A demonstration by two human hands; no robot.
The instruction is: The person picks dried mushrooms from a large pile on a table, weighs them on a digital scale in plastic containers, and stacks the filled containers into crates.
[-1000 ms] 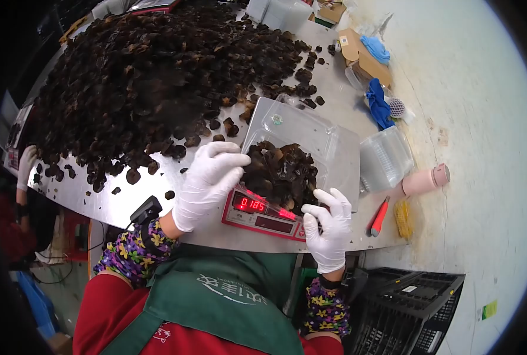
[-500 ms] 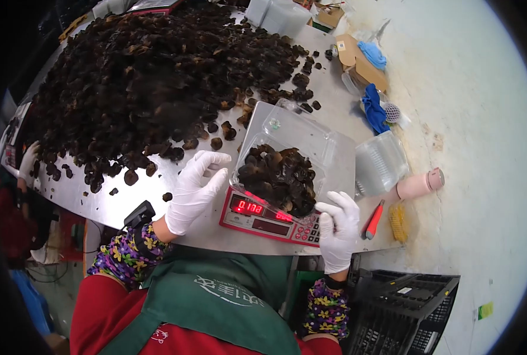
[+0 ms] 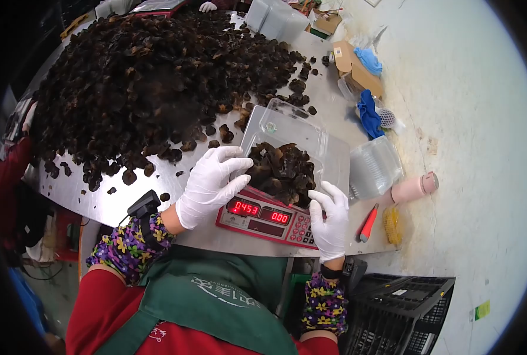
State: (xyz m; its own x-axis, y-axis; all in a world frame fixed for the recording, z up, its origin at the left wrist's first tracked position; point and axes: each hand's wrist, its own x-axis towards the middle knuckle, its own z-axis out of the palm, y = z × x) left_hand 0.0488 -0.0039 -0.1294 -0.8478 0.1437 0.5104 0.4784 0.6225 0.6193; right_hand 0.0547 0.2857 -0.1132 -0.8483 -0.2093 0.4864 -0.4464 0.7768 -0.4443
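Observation:
A clear plastic box [image 3: 299, 127] with its lid raised sits on the red scale [image 3: 260, 222], whose display shows red digits. Dark brown fungus pieces [image 3: 284, 171] fill the box. My left hand [image 3: 214, 184], in a white glove, touches the box's left side, its thumb and fingers apart. At the box's right front corner is my right hand [image 3: 331, 219], also gloved, with fingers spread around that corner.
A large heap of dark fungus [image 3: 133, 83] covers the table's far left. To the right are empty clear boxes [image 3: 375, 168], a pink bottle [image 3: 414, 188], a red-handled tool [image 3: 368, 223] and a blue cloth [image 3: 370, 115]. Black crates [image 3: 402, 307] stand below. A co-worker's gloved hand [image 3: 208, 6] shows at the back.
My left hand has moved right onto the box's side, and my right hand has shifted slightly left. The scale's digits have changed. A co-worker's hand has appeared at the back.

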